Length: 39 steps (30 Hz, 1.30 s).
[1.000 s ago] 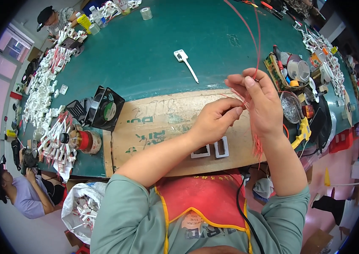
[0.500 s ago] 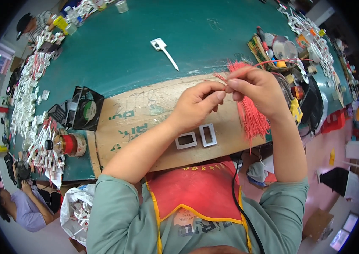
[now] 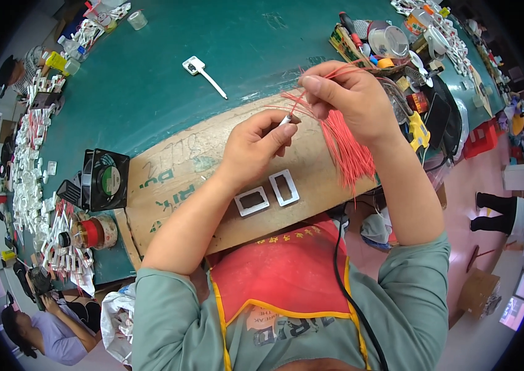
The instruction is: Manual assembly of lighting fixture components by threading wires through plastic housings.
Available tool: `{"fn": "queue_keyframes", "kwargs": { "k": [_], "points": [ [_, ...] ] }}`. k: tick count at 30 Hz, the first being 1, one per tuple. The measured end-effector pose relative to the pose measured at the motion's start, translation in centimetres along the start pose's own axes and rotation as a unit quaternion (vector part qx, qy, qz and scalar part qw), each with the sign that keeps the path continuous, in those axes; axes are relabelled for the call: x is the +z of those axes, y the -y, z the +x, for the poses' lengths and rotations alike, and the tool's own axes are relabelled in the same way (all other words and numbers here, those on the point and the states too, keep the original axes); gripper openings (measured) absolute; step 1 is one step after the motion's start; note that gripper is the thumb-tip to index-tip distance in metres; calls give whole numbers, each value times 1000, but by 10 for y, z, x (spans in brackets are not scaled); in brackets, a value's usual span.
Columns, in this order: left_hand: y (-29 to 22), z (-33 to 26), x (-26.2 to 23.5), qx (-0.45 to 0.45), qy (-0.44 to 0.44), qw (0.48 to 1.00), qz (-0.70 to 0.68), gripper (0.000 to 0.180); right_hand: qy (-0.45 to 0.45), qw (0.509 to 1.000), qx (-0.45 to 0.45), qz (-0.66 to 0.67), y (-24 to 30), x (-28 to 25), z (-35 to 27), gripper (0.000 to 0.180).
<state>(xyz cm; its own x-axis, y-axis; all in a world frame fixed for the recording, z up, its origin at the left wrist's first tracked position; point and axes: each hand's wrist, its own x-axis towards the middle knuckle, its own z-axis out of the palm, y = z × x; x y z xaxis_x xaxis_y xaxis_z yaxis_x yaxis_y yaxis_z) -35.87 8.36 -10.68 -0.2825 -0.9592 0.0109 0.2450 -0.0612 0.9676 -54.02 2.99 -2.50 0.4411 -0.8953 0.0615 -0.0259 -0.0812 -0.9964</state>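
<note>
My left hand [image 3: 254, 145] is closed, pinching a small white piece [image 3: 285, 120] whose exact kind I cannot make out. From its top a thin red wire [image 3: 297, 104] runs up to my right hand [image 3: 350, 99], which is closed on it between thumb and fingers. Below my right hand a thick bundle of red wires [image 3: 350, 151] lies across the cardboard. Two white rectangular frames, one upright [image 3: 292, 180] and one wider [image 3: 239, 204], rest on the cardboard near my body.
Cardboard [image 3: 181, 179] covers the table's near part. A black fan [image 3: 106, 179] and a red-banded jar [image 3: 96, 232] stand at left, by piles of white parts [image 3: 33, 167]. A white stick with a square head [image 3: 212, 81] lies beyond. Tools fill a box [image 3: 361, 46] at right.
My hands have moved apart, the left one lower, and a stretch of red wire now shows between them. The white piece has come into sight. The whole view has shifted a little.
</note>
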Motion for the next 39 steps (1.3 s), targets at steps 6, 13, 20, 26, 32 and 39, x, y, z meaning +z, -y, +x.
{"fn": "queue_keyframes", "kwargs": {
  "k": [6, 13, 20, 26, 32, 39],
  "points": [
    [-1, 2, 0, -10, -15, 999, -36, 18, 73, 984, 58, -150, -4, 8, -1, 19],
    [-4, 8, -6, -27, -14, 998, -49, 18, -1, 999, 28, -18, -1, 8, 3, 25],
    [-8, 7, -5, -45, -19, 997, -55, 19, 36, 992, 39, -117, -3, 15, 7, 27],
    [-12, 7, -4, -44, -29, 998, -43, 18, 71, 982, 96, -149, -10, 16, 7, 24],
    [-11, 9, -6, -48, -23, 999, -13, 18, -48, 999, 19, -13, -13, 16, 7, 22],
    [-4, 11, -9, -48, -40, 998, 15, 20, -43, 999, 1, -31, -20, 19, 6, 28]
  ]
}}
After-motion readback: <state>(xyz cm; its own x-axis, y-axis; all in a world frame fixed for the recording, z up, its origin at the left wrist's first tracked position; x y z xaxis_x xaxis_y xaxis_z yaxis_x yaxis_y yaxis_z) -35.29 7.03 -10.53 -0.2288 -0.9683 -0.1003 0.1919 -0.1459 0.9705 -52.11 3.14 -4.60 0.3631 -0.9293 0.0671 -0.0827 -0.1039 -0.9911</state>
